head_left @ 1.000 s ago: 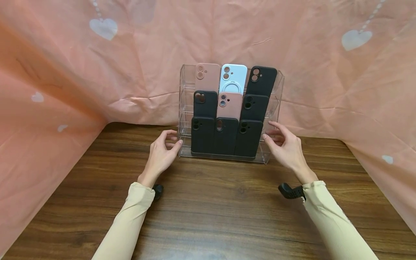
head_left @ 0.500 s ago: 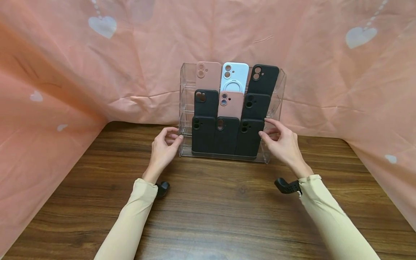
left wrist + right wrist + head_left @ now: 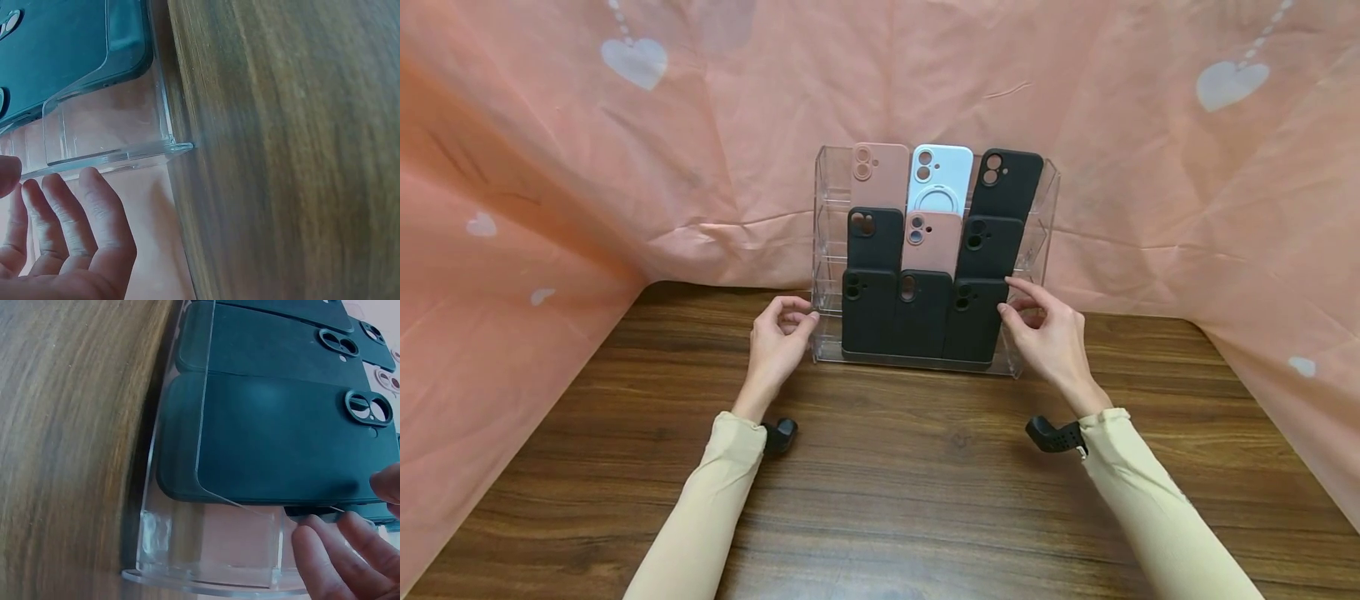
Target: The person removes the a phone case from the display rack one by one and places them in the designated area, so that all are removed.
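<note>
A clear acrylic display stand [image 3: 831,333] holds several phone cases in three stepped rows. My left hand [image 3: 778,337] is at its left side, thumb by the front edge and fingers against the outside of the side panel [image 3: 100,156]. At the other end my right hand [image 3: 1051,337] grips the right edge of the front-row black phone case [image 3: 976,329]. In the right wrist view, the thumb [image 3: 387,482] is over the face of that case and the fingers are beside its lower edge.
Behind the front row stand black cases [image 3: 996,242], pink cases [image 3: 936,246] and a white case [image 3: 940,171] with a ring. The stand is on a wooden table [image 3: 887,467], with pink heart-patterned cloth [image 3: 737,125] behind and at both sides.
My right hand has shifted left from the stand's side onto the front right black case. That case's top edge sits slightly lower now. The left hand has moved a little upward along the stand.
</note>
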Demonstrator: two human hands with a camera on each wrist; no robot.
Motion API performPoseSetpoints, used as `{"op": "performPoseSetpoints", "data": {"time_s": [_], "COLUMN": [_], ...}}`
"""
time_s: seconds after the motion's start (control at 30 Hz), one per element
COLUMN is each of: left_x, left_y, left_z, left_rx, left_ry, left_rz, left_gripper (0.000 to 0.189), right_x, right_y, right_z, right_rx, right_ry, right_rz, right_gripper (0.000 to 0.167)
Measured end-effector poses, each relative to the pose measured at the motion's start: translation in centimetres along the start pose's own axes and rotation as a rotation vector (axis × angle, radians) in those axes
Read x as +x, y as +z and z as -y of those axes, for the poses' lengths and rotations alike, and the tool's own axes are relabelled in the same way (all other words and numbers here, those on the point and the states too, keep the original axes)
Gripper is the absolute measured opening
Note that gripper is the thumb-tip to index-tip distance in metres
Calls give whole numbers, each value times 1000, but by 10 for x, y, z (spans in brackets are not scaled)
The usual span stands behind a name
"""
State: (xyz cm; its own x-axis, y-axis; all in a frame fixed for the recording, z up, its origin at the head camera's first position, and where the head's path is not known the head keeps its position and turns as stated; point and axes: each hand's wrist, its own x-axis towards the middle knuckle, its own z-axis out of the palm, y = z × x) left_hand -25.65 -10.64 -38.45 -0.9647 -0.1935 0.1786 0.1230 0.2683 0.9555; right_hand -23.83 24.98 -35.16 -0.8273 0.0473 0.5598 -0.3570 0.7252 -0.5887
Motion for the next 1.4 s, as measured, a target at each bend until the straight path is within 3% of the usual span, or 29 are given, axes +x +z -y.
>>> {"op": "performPoseSetpoints", "data": {"time_s": [0.2, 0.4, 0.6, 0.87, 1.13, 1.4], "left_x": [0, 1, 1, 0, 1, 0], "left_y": [1, 1, 1, 1, 2, 1], "left_z": [1, 0, 0, 0, 0, 1], "left_rx": [-15, -11, -13, -17, -38, -30], "left_ry": [-19, -12, -7, -9, -5, -14], "left_rz": [-4, -15, -17, -20, -16, -18], "left_gripper": [18, 18, 17, 17, 18, 17], "right_x": [-1, 0, -2, -2, -1, -1], "right_y": [5, 6, -2, 9, 6, 2], "right_z": [0, 1, 23, 4, 4, 7], "right_rx": [54, 180, 302, 310, 352, 330], "right_ry": [17, 103, 183, 115, 51, 40], "right_rz": [-38, -24, 37, 47, 103, 144], "right_gripper": [37, 35, 40, 46, 42, 39]}}
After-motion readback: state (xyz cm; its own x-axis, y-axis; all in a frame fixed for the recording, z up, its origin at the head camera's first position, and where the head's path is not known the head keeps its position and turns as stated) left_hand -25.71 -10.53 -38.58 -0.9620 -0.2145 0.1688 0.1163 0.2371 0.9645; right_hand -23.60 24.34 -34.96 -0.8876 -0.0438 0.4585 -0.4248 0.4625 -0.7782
